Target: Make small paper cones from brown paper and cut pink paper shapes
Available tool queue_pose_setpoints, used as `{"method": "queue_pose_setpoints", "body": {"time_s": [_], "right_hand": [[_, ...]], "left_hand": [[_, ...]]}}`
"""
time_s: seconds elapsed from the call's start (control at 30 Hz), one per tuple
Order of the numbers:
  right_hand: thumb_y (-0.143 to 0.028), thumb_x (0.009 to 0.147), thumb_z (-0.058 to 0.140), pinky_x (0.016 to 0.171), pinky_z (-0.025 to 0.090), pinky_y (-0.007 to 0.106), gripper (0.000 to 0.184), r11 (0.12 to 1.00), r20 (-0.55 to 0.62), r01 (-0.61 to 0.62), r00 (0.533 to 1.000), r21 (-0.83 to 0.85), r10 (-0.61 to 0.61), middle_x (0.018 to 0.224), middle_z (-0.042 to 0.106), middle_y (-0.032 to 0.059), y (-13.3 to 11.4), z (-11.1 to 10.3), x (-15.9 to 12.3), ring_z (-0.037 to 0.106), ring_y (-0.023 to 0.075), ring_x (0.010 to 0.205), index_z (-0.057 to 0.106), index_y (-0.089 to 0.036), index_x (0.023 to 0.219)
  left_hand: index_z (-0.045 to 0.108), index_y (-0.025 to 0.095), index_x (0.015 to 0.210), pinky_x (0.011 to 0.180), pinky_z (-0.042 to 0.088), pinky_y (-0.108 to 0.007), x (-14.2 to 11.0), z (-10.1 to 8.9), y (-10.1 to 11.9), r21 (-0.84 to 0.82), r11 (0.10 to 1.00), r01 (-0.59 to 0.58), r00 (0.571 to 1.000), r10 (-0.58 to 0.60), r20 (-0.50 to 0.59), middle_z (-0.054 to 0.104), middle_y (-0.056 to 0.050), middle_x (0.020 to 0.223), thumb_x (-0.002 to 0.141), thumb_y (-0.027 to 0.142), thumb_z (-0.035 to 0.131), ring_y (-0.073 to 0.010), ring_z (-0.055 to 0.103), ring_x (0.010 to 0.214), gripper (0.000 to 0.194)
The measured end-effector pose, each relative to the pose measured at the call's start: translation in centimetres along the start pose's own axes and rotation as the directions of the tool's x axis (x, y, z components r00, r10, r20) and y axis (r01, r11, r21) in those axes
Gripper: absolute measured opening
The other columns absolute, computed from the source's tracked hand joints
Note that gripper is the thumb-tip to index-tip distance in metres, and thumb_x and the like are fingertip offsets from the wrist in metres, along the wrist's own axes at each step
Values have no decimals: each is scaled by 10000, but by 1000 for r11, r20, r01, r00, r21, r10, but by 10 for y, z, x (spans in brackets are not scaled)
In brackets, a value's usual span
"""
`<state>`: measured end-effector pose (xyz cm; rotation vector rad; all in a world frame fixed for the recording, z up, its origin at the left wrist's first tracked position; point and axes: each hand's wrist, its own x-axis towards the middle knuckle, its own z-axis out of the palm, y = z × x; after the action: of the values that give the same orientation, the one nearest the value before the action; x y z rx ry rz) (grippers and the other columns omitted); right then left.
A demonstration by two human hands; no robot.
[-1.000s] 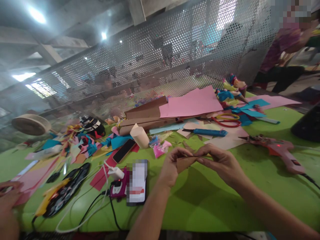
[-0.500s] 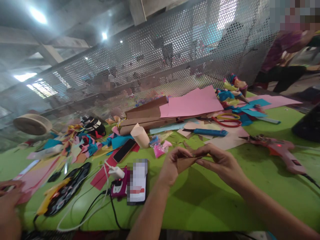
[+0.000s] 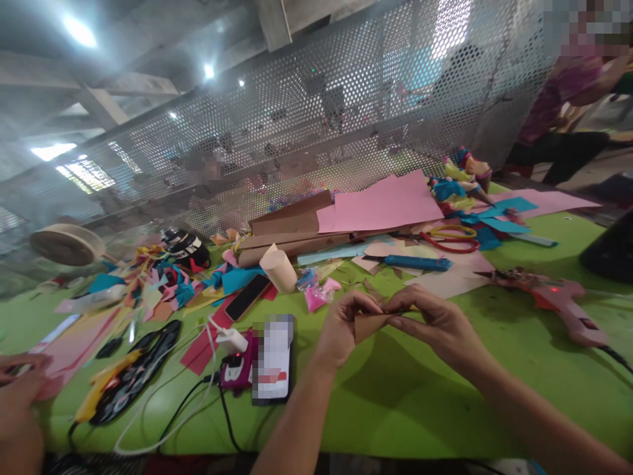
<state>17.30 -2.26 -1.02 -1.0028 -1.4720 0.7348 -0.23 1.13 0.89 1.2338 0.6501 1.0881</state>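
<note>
A folded piece of brown paper (image 3: 368, 326) is pinched between my two hands above the green table. My left hand (image 3: 343, 328) is closed on its left part, with the fingers curled over the top. My right hand (image 3: 435, 320) grips the other end between thumb and fingers. The fingers hide most of the fold. To the right lies a pink glue gun (image 3: 558, 300) with a red light lit. Beyond my hands are a blue utility knife (image 3: 418, 262) and a small bag with bright pink contents (image 3: 315, 298).
On the green table (image 3: 430, 409) are a phone (image 3: 277, 359), a purple power adapter (image 3: 232, 373) with cables, and a yellow glue gun (image 3: 106, 382). Pink paper (image 3: 380, 204), scissors (image 3: 452, 239) and scraps lie behind. Another person's hand (image 3: 20, 389) rests at the left edge.
The brown paper has tilted slightly in my hands, and its lower face looks lighter now. Both hands keep their grip. The whole view has shifted a little.
</note>
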Motion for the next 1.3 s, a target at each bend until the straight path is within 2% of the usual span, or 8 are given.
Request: {"method": "queue_pose_setpoints", "body": {"time_s": [0.27, 0.43, 0.63, 0.8, 1.0, 1.07, 1.17, 1.3], "right_hand": [[-557, 817, 747, 683, 527, 337, 322, 1000, -36, -13, 999, -23, 12, 733, 690, 45, -3, 0, 1, 649, 215, 736, 752, -245, 738], [-507, 824, 765, 706, 532, 333, 243, 999, -7, 21, 1000, -33, -21, 802, 724, 43, -2, 0, -1, 670, 221, 794, 788, -268, 866], [-489, 851, 745, 690, 526, 323, 220, 998, -17, 60, 998, -38, -60, 762, 708, 34, -2, 2, -2, 660, 209, 767, 781, -277, 805], [-534, 834, 742, 698, 537, 340, 279, 999, -37, 25, 999, -35, -27, 748, 703, 45, -1, 1, -1, 659, 217, 755, 779, -264, 772], [-565, 730, 816, 739, 570, 361, 362, 988, -35, -130, 990, 87, 133, 857, 749, 60, 4, 2, -2, 691, 237, 814, 790, -251, 908], [-577, 721, 817, 736, 571, 363, 374, 982, -39, -158, 986, 101, 163, 828, 749, 57, 7, 2, -2, 690, 236, 798, 785, -238, 877], [-595, 728, 803, 707, 560, 354, 380, 984, -56, -156, 985, 84, 161, 776, 736, 51, 9, 2, -2, 676, 227, 758, 772, -226, 816], [-606, 729, 795, 692, 551, 344, 388, 986, -60, -146, 987, 79, 150, 754, 731, 43, 10, 1, -1, 667, 216, 731, 764, -224, 795]], "left_hand": [[705, 186, 681, 752, 493, -286, 1, -5, 1, 14, 999, -52, 997, 51, 51, 702, -21, 795, 658, 277, 906, -160, 638, 775, 222], [709, 183, 673, 711, 493, -273, 3, -7, -1, 89, 990, -107, 994, 104, 42, 697, -25, 770, 642, 282, 921, -156, 634, 749, 237], [713, 189, 690, 660, 472, -254, 3, -10, -5, 160, 981, -111, 994, 108, 25, 701, -18, 736, 646, 328, 911, -149, 629, 714, 246], [725, 187, 713, 683, 460, -261, 1, -13, -3, 207, 972, -114, 993, 114, 11, 721, -36, 765, 682, 286, 874, -161, 643, 750, 181], [727, 192, 701, 719, 461, -270, 1, -14, 1, 141, 974, -180, 983, 182, -5, 713, -24, 753, 705, 262, 845, -156, 626, 746, 137], [718, 189, 688, 710, 467, -266, 2, -15, 1, 112, 976, -184, 982, 189, -28, 706, -19, 739, 694, 290, 855, -153, 622, 729, 170], [709, 184, 685, 699, 476, -261, 2, -18, 0, 122, 977, -173, 983, 180, -44, 704, -20, 735, 685, 289, 858, -152, 627, 723, 182], [730, 184, 754, 697, 486, -260, 2, -22, 1, 243, 952, -187, 977, 205, -52, 715, -24, 754, 690, 248, 840, -154, 636, 728, 142]]}}
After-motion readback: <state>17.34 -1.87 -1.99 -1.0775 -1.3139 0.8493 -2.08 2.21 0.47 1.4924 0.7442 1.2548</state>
